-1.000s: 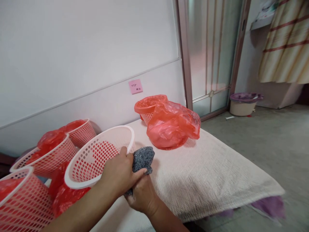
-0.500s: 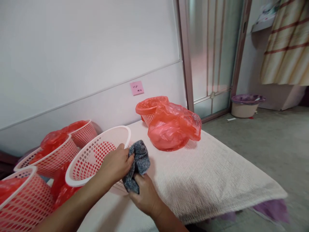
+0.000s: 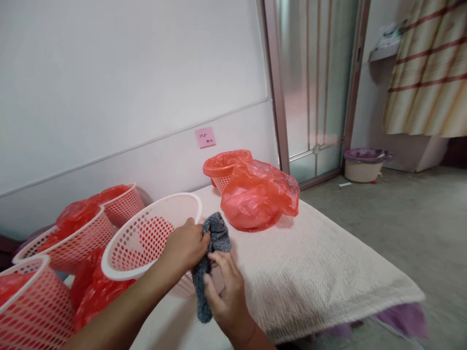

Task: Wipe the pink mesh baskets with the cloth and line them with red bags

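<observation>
A speckled grey-blue knitted sock [image 3: 203,296] is pinched near its upper part by my left hand [image 3: 189,243], its lower end hanging down over the bed-like surface. My right hand [image 3: 229,291] is just beside the sock's lower half, thumb and fingers apart; whether the fingertips touch the fabric I cannot tell. Behind my left forearm, a white perforated plastic basket [image 3: 151,267] lies tilted, its mouth towards me. Part of its lower side is hidden by my hands and the sock.
Several pink-white baskets [image 3: 34,316] with red plastic bags stand at the left. A full red bag [image 3: 255,204] leans by a lined basket [image 3: 219,170] near the wall. The cream cover [image 3: 328,277] ends at the right above a concrete floor. A pink note [image 3: 205,137] is on the wall.
My right hand has loosened its hold and spread its fingers. The sock's lower part, bunched before, now hangs down straighter. My left hand keeps its pinch. The view has shifted slightly.
</observation>
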{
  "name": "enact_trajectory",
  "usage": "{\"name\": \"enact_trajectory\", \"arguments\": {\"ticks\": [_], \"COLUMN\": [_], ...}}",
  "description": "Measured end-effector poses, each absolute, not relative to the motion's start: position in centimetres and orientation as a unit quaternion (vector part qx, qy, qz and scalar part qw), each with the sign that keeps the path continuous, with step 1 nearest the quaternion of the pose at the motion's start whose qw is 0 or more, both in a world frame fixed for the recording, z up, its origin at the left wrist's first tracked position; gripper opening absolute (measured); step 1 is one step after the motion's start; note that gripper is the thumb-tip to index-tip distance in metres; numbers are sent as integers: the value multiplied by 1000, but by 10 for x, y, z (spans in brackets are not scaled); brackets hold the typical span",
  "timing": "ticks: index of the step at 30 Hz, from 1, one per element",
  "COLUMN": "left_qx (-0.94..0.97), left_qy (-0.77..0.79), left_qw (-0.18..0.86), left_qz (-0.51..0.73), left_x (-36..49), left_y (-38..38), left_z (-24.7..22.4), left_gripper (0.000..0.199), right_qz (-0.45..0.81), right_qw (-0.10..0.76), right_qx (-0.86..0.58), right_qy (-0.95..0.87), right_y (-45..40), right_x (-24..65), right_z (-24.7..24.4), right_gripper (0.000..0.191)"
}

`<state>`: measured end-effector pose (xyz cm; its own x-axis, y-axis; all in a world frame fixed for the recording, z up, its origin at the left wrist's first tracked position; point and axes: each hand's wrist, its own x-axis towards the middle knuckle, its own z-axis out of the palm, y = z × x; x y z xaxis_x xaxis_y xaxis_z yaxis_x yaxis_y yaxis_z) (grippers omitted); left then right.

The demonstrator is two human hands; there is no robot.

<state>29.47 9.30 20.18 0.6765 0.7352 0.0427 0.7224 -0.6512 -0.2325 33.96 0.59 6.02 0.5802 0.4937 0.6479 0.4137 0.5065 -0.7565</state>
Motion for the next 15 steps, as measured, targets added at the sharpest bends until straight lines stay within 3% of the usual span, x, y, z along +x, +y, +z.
{"name": "enact_trajectory", "arguments": {"ticks": [6,10,15], "left_qx": [-912,-916,-925], "left_qy": [-393,-387,-370], "left_qw": [114,105,88], "left_qz": [26,26,26], "left_x": [299,293,287], "left_y": [91,92,85], "left_z": [198,201,202], "left_gripper": [58,58,56], "right_qz": [175,224,178], "right_qw": [740,739,727], "right_qx": [-512,-485,-514], "right_qy": [-400,-410,-420], "right_y": [39,45,48], "right_x": [332,330,328], "right_z": [54,54,53], "right_gripper": [68,70,74]}}
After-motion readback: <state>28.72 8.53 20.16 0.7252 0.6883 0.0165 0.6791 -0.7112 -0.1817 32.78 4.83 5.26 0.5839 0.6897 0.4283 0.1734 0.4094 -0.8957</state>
